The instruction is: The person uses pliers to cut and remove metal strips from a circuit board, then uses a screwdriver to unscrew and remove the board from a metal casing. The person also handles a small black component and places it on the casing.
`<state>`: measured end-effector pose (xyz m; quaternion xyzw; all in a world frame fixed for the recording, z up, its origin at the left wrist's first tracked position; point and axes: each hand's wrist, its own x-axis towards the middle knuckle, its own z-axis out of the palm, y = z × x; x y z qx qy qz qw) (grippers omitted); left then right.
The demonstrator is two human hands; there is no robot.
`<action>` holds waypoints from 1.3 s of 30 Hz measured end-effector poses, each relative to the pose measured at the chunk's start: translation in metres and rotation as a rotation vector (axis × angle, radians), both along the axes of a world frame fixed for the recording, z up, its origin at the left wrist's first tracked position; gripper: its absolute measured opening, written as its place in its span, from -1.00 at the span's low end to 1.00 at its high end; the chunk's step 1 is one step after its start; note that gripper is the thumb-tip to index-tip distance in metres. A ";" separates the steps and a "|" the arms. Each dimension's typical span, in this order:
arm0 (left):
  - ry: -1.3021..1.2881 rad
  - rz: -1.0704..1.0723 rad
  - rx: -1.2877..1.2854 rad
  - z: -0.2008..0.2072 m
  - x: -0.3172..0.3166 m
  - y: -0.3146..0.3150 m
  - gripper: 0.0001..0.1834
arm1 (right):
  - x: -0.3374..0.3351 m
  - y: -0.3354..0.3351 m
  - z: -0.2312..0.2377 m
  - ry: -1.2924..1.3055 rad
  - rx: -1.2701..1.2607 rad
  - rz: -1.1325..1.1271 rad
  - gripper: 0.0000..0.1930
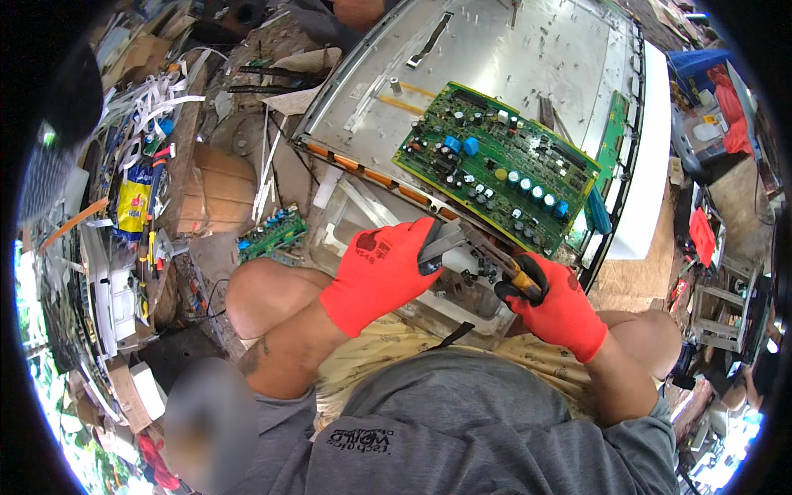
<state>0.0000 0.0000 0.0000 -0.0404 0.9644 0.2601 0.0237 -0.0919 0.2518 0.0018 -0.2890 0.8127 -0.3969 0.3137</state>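
Gripping: right hand (559, 307) clenches pliers (493, 257) by yellow-black handles
Pinching: left hand (381, 272) grasps the metal nose end
Axis: pliers run handle lower-right to tip upper-left, over the lap
Board: green circuit board (495, 165), rectangular, studded with blue capacitors, tilted just beyond
Gloves: red, rubbery

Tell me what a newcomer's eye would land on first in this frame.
The two bright red-orange gloves at centre: the left hand grips a flat grey metal piece, while the right hand holds a yellow-handled tool against it. Just above them a large green circuit board studded with blue capacitors lies tilted on a silvery metal panel chassis. A smaller green board sits on the cluttered ground to the left.
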 end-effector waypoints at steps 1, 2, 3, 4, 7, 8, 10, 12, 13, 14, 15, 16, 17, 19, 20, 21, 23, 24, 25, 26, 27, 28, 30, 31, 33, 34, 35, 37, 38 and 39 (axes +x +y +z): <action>0.014 -0.004 0.015 0.000 0.001 -0.001 -0.54 | 0.000 0.000 0.002 -0.031 -0.010 0.004 -0.74; 0.027 -0.007 0.029 -0.001 0.001 -0.002 -0.56 | -0.001 -0.001 0.002 -0.061 -0.021 0.008 -0.75; 0.029 -0.011 0.043 -0.002 0.001 -0.001 -0.56 | -0.001 0.000 0.001 -0.078 -0.011 0.013 -0.75; 0.032 -0.014 0.057 -0.003 0.001 -0.001 -0.57 | -0.002 0.000 0.000 -0.095 -0.001 0.018 -0.75; 0.026 -0.033 0.065 -0.007 -0.001 -0.003 -0.59 | -0.005 0.002 -0.001 -0.178 0.014 0.018 -0.75; 0.023 -0.040 0.062 -0.008 -0.002 -0.004 -0.59 | -0.006 0.002 0.000 -0.211 0.016 0.016 -0.75; 0.075 -0.078 0.061 -0.011 -0.006 -0.006 -0.64 | -0.010 0.003 -0.001 -0.201 0.032 0.029 -0.72; 0.089 -0.105 0.061 -0.009 -0.013 -0.008 -0.65 | -0.012 0.006 -0.006 -0.208 0.003 0.026 -0.67; 0.076 -0.113 0.062 -0.007 -0.017 -0.010 -0.62 | -0.012 0.010 -0.012 -0.220 -0.033 0.018 -0.62; 0.064 -0.122 0.064 -0.004 -0.021 -0.010 -0.60 | -0.010 0.012 -0.018 -0.232 -0.069 0.009 -0.58; 0.020 -0.130 0.020 0.002 -0.025 -0.010 -0.59 | -0.007 0.013 -0.023 -0.227 -0.092 -0.019 -0.53; -0.024 -0.138 -0.024 0.009 -0.029 -0.009 -0.57 | -0.002 0.012 -0.028 -0.221 -0.115 -0.048 -0.49; -0.067 -0.145 -0.068 0.014 -0.033 -0.009 -0.56 | 0.002 0.013 -0.030 -0.216 -0.138 -0.076 -0.44; -0.012 -0.105 -0.119 0.017 -0.032 -0.008 -0.51 | 0.004 0.005 -0.013 -0.135 -0.101 -0.076 -0.38; 0.015 -0.087 -0.142 0.018 -0.031 -0.007 -0.48 | 0.004 0.002 -0.003 -0.165 -0.105 -0.082 -0.38; 0.041 -0.084 -0.156 0.020 -0.030 -0.006 -0.47 | 0.005 0.001 0.002 -0.197 -0.106 -0.098 -0.38; 0.092 -0.077 -0.184 0.023 -0.031 -0.006 -0.43 | 0.008 0.003 -0.011 -0.133 -0.121 -0.075 -0.33; 0.110 -0.095 -0.190 0.024 -0.032 -0.006 -0.42 | 0.009 0.004 -0.020 -0.163 -0.130 -0.068 -0.32; 0.128 -0.112 -0.196 0.026 -0.033 -0.006 -0.42 | 0.010 0.005 -0.026 -0.193 -0.139 -0.061 -0.30; 0.146 -0.129 -0.201 0.028 -0.034 -0.006 -0.41 | 0.011 0.008 -0.030 -0.168 -0.098 -0.031 -0.26; 0.136 -0.135 -0.227 0.031 -0.035 -0.006 -0.40 | 0.012 0.009 -0.032 -0.198 -0.090 -0.042 -0.25; 0.126 -0.142 -0.252 0.034 -0.037 -0.006 -0.39 | 0.014 0.011 -0.035 -0.226 -0.081 -0.054 -0.23; 0.135 -0.091 -0.343 0.037 -0.038 -0.002 -0.39 | 0.020 0.012 -0.038 -0.292 -0.090 -0.091 -0.20; 0.153 -0.034 -0.408 0.037 -0.036 0.005 -0.39 | 0.023 0.011 -0.040 -0.329 -0.107 -0.117 -0.18; 0.164 0.023 -0.418 0.029 -0.035 0.008 -0.42 | 0.028 0.009 -0.039 -0.357 -0.101 -0.146 -0.16; 0.158 0.024 -0.362 0.022 -0.034 0.005 -0.44 | 0.029 0.007 -0.034 -0.348 -0.078 -0.148 -0.16; 0.152 0.024 -0.306 0.015 -0.034 0.002 -0.45 | 0.031 0.008 -0.032 -0.339 -0.056 -0.150 -0.15; 0.185 -0.040 -0.267 0.008 -0.034 -0.005 -0.48 | 0.032 0.013 -0.039 -0.383 -0.048 -0.129 -0.14; 0.201 -0.072 -0.248 0.005 -0.033 -0.006 -0.49 | 0.032 0.017 -0.039 -0.389 -0.036 -0.107 -0.13; 0.212 -0.072 -0.268 0.006 -0.033 -0.007 -0.50 | 0.030 0.017 -0.037 -0.395 -0.030 -0.085 -0.13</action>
